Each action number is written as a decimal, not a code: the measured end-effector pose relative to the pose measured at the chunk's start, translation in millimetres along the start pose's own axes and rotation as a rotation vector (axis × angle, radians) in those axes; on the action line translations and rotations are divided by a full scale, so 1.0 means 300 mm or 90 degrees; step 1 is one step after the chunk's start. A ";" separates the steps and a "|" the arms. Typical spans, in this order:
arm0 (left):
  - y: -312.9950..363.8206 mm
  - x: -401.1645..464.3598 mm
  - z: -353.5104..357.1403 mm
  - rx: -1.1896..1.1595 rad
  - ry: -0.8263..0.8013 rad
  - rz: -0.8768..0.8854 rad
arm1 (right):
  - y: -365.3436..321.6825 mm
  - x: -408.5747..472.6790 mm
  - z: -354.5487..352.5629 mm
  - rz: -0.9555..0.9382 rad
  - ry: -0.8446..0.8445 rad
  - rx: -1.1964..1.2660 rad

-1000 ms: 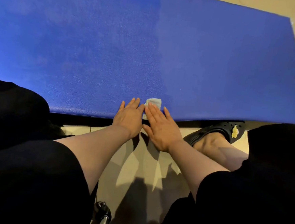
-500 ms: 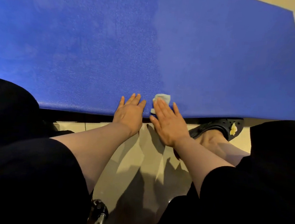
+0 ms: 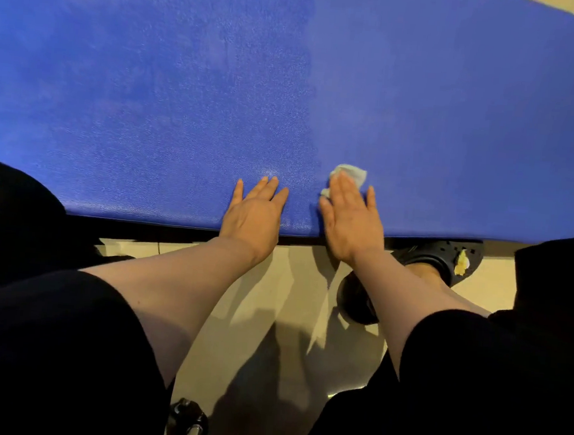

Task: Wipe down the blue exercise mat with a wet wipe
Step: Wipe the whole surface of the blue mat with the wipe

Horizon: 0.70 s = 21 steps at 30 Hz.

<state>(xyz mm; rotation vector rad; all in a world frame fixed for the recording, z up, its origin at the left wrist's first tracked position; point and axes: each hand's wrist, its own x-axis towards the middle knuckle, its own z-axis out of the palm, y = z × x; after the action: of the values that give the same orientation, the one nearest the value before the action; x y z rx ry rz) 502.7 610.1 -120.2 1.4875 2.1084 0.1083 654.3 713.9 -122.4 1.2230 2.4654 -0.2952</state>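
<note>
My right hand [image 3: 350,219] lies flat, fingers straight and together, pressing the small crumpled pale wet wipe [image 3: 350,175] onto the blue textured foam exercise mat [image 3: 185,89]; the wipe pokes out past my fingertips, close to the mat's near edge. My left hand [image 3: 255,214] is flat too, fingers straight, resting on the mat just beside the right and bracing it.

The wipe looks soft, light and limp, so I judge it will bunch or slip out unless my palm keeps weight on it. The mat seems soft and grippy, and may ripple if pushed hard, so the bracing hand matters.

The near edge runs under my wrists, with the beige tiled floor [image 3: 272,302] below. To the right the mat ends at a slanted edge, and my black clog shoe [image 3: 443,260] sits under it. The duller right part and everything ahead offer wide open room.
</note>
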 end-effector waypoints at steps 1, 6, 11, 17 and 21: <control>-0.001 0.005 0.002 -0.001 -0.001 0.000 | -0.004 0.018 0.008 0.039 0.004 -0.009; 0.007 0.028 -0.002 -0.004 -0.010 -0.010 | -0.130 0.010 0.018 -0.129 -0.040 -0.001; 0.015 0.063 -0.019 0.007 -0.019 -0.011 | 0.041 0.079 -0.018 -0.030 -0.019 -0.017; 0.019 0.100 -0.020 0.002 -0.008 -0.027 | -0.066 0.099 0.013 -0.119 -0.026 -0.056; 0.028 0.137 -0.027 0.008 -0.007 -0.033 | -0.029 0.106 -0.013 -0.213 -0.032 -0.028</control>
<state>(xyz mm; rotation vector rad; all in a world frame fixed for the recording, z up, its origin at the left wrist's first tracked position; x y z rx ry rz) 496.2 651.7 -126.1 1.4369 2.1402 0.0675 628.8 732.9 -131.8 0.7713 2.6104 -0.3535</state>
